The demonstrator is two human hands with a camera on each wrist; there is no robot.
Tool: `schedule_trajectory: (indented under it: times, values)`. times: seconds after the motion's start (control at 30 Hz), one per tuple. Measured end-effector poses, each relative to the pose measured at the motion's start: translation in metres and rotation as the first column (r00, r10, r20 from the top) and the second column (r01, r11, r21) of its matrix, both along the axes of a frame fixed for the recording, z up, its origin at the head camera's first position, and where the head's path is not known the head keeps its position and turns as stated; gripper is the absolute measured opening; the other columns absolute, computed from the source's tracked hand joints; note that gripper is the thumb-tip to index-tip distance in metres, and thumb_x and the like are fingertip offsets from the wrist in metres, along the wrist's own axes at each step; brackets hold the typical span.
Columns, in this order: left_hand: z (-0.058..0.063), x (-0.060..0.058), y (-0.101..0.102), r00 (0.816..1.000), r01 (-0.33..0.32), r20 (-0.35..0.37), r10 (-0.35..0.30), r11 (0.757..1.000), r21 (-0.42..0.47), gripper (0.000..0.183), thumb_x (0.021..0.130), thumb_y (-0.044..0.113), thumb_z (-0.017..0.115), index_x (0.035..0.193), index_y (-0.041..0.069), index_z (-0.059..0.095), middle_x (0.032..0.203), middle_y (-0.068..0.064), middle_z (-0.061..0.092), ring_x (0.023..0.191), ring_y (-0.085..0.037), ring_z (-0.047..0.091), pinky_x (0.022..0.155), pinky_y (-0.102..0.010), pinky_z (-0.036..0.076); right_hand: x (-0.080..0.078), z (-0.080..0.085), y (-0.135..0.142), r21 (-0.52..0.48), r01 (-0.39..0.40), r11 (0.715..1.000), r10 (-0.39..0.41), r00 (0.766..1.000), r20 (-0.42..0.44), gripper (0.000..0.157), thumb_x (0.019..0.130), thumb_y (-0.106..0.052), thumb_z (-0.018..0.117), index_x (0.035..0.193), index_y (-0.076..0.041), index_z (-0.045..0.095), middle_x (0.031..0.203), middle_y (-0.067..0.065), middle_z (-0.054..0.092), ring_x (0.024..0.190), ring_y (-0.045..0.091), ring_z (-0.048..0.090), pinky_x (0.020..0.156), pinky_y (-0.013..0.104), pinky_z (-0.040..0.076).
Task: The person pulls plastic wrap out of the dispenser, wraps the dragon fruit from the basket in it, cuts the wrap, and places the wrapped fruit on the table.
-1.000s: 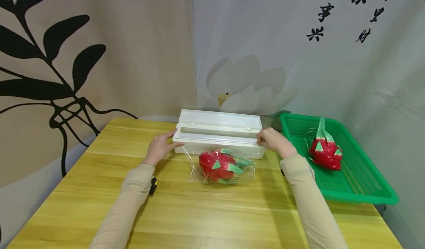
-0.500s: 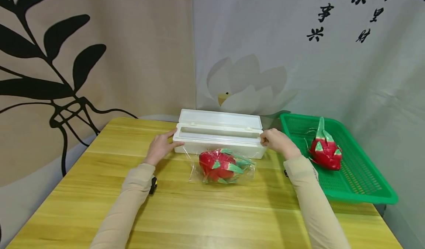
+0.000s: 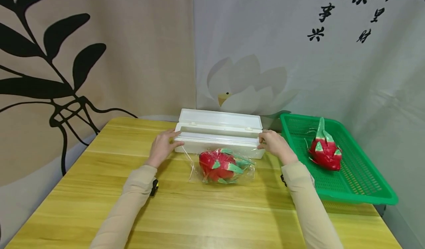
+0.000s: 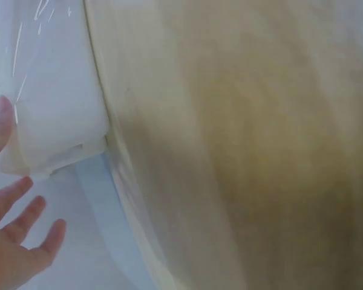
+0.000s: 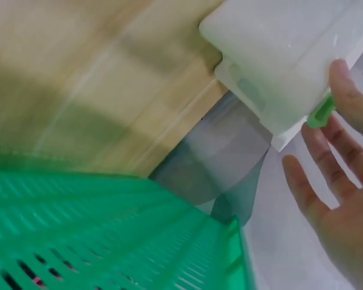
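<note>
A long white plastic-wrap dispenser stands on the table with its lid tipped back. My left hand grips its left end, index finger at the top rim and thumb on the front; the other fingers are spread in the left wrist view. At the right end, my right hand pinches the front rim. A small green tab shows between thumb and fingers in the right wrist view. Just before the dispenser lies a red dragon fruit with green tips, inside clear plastic film.
A green basket sits to the right, partly over the table's edge, holding another red dragon fruit. Printed cloth hangs behind. The wooden table extends toward me.
My right hand slid slightly right along the dispenser, then back left. My left fingers shifted inward over the left rim. The wrapped dragon fruit stayed in place.
</note>
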State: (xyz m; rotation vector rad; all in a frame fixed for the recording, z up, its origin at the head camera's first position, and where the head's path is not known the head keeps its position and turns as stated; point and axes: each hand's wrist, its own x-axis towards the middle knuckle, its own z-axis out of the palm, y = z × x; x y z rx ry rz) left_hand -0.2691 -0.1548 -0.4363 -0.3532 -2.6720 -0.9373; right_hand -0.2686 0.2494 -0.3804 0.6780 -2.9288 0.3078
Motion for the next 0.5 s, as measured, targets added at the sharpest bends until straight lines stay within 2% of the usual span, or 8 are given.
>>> schedule_trajectory:
  times: [0.1,0.17,0.37,0.5]
  values:
    - [-0.0009,0.0012,0.0009,1.000,0.009,-0.023,-0.009,1.000,0.001,0.042,0.081,0.028,0.073,0.118,0.011,0.067,0.139,-0.025,0.048,0.131,-0.046,0.042,0.109,-0.058,0.033,0.0021,-0.0022,-0.0001,-0.024,-0.012,1.000,0.011,1.000,-0.014,0.010,0.079,-0.014,0.075,0.083,-0.008,0.069,0.087,0.007,0.065,0.076,0.022,0.058,0.067,0.035,0.050]
    - [-0.0013,0.0017,0.0020,0.999,0.019,-0.042,-0.019,1.000,0.020,0.037,0.080,0.025,0.074,0.114,0.011,0.069,0.141,-0.024,0.046,0.132,-0.045,0.040,0.110,-0.057,0.031,0.0032,-0.0041,0.0001,-0.036,-0.027,0.999,0.025,0.999,-0.032,0.006,0.079,-0.013,0.075,0.082,-0.009,0.071,0.086,0.005,0.065,0.077,0.022,0.060,0.068,0.036,0.051]
    - [0.0003,0.0006,0.0064,0.988,0.084,-0.134,-0.074,0.994,0.072,0.018,0.078,0.014,0.076,0.095,0.007,0.076,0.140,-0.021,0.050,0.132,-0.044,0.042,0.112,-0.054,0.030,0.0054,-0.0081,0.0015,-0.045,-0.042,0.998,0.037,0.994,-0.105,0.007,0.080,-0.011,0.075,0.075,-0.012,0.070,0.080,0.002,0.063,0.075,0.021,0.061,0.066,0.036,0.052]
    - [0.0040,0.0010,0.0069,0.983,0.123,-0.148,-0.110,0.989,0.082,0.010,0.078,0.011,0.075,0.086,0.006,0.076,0.134,-0.019,0.057,0.129,-0.040,0.046,0.112,-0.053,0.032,0.0078,-0.0073,0.0016,-0.067,-0.045,0.997,0.036,0.992,-0.123,0.006,0.081,-0.009,0.073,0.078,-0.011,0.069,0.082,0.004,0.065,0.077,0.023,0.063,0.067,0.038,0.052]
